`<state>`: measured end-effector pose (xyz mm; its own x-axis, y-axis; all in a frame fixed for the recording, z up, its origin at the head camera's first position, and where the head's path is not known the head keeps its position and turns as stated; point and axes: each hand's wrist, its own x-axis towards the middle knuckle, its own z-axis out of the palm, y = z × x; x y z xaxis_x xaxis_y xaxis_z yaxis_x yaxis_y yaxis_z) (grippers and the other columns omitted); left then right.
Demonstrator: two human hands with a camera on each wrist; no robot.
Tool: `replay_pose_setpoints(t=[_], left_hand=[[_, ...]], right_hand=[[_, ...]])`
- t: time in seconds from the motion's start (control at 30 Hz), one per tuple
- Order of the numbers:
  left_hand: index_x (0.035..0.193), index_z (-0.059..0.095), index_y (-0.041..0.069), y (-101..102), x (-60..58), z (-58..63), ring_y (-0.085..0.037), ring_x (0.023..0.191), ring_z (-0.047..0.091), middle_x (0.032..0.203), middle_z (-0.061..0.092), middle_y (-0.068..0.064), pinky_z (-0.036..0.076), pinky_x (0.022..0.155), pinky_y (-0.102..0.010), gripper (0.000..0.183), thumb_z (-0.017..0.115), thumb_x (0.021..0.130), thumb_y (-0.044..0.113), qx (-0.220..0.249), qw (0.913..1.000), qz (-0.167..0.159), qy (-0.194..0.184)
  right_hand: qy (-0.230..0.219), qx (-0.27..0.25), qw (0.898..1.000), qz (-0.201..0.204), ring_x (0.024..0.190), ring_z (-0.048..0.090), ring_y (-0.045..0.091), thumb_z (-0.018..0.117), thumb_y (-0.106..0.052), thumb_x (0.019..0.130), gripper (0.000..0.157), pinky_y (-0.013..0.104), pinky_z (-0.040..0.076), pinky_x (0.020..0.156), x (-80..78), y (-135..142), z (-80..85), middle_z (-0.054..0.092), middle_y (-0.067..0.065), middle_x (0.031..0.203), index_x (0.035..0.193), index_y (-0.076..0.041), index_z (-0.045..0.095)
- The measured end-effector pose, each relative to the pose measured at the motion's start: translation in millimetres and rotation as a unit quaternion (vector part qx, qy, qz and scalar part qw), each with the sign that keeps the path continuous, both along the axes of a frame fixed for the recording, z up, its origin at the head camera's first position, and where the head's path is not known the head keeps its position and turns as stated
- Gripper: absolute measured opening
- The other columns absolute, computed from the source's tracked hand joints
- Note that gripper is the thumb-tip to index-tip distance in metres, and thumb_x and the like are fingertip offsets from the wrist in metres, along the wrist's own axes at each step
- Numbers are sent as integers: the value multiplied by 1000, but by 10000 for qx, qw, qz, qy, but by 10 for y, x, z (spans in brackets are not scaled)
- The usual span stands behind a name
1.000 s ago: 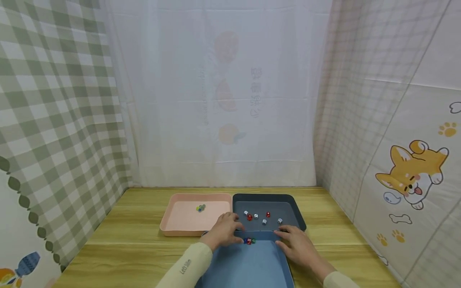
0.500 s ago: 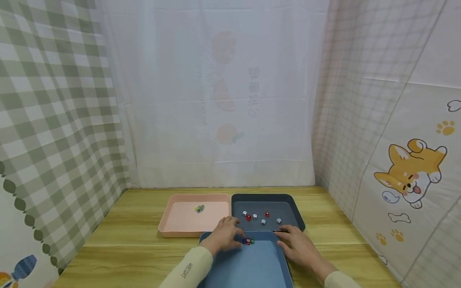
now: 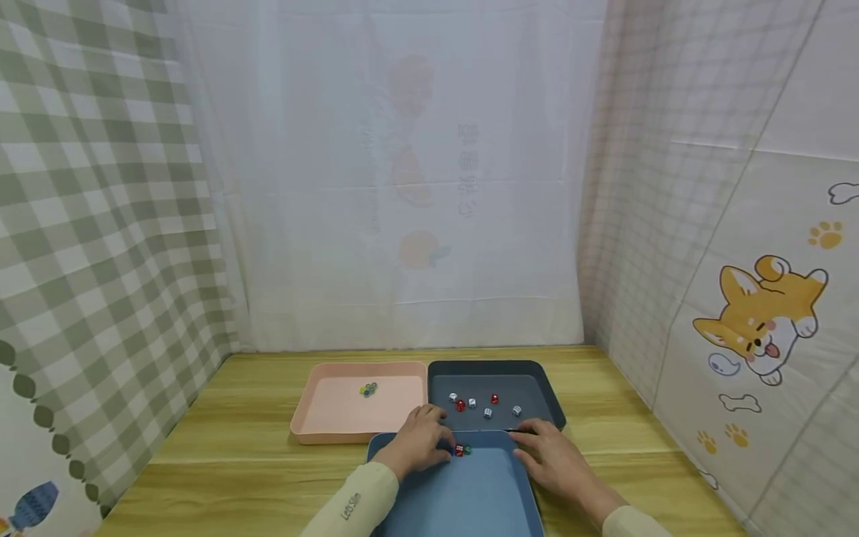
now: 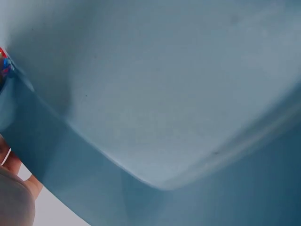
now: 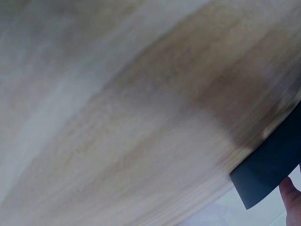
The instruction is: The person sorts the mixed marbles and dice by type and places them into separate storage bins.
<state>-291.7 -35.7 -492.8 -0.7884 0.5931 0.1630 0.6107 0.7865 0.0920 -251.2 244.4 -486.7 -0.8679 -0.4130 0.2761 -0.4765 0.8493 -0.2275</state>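
My left hand reaches over the far left part of the blue tray, thumb and forefinger drawn together on a blue die, which they hide in the head view. A sliver of the blue die shows at the edge of the left wrist view. Just right of these fingertips lie a red die and a green die along the tray's far wall. My right hand rests at the tray's far right corner with fingers loosely spread, holding nothing. In the right wrist view, a fingertip lies against the dark tray.
Behind the blue tray, the dark grey tray holds several white and red dice. A pink tray to its left has a small cluster of glass marbles. Wooden tabletop surrounds the trays; curtains hang on three sides.
My left thumb and forefinger have come closer together, and the blue die has gone out of sight between them. The right hand stays in place. The head view has shifted slightly.
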Motion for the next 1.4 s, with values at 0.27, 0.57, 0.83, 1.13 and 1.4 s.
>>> replay_pose_setpoints(t=[0.27, 0.57, 0.83, 1.13, 1.4], left_hand=[[89, 77, 32, -18, 10, -7, -22, 127, 46, 129, 58, -3, 35, 109, -45, 9, 82, 82, 33, 69, 10000, -12, 29], [87, 78, 28, -64, -21, 35, -24, 125, 47, 129, 59, -6, 34, 110, -44, 7, 82, 82, 32, 541, 9984, -45, -182], [86, 78, 23, -131, -59, 198, -29, 126, 46, 131, 57, -11, 35, 107, -47, 5, 80, 84, 28, 1352, 9890, 76, -600], [86, 77, 13, -364, -213, 345, -41, 125, 45, 129, 55, -20, 34, 102, -62, 4, 77, 86, 17, 2493, 9657, 196, -693], [93, 75, 14, -765, -419, 402, -48, 133, 35, 140, 47, -25, 36, 100, -64, 7, 71, 92, 20, 3352, 9297, 1048, -1106]], right_hand=[[-37, -43, 9999, -105, 107, 58, 26, 70, -25, 93, 30, 49, 50, 90, -9, -17, -15, 60, 4, 116, 120, -13, 74], [-7, -57, 10000, -42, 107, 58, 26, 70, -25, 93, 30, 49, 50, 89, -2, -3, -15, 60, 4, 115, 120, -13, 73], [6, -98, 9999, -34, 106, 57, 26, 70, -24, 93, 30, 49, 50, 89, 2, -3, -17, 60, 4, 115, 120, -12, 73], [51, -93, 9999, -15, 107, 57, 26, 69, -24, 93, 30, 49, 49, 90, -11, 4, -41, 60, 4, 115, 120, -12, 73], [-43, -103, 9999, -57, 107, 57, 26, 69, -24, 93, 30, 50, 49, 90, -3, -6, -27, 60, 4, 115, 120, -12, 73]])
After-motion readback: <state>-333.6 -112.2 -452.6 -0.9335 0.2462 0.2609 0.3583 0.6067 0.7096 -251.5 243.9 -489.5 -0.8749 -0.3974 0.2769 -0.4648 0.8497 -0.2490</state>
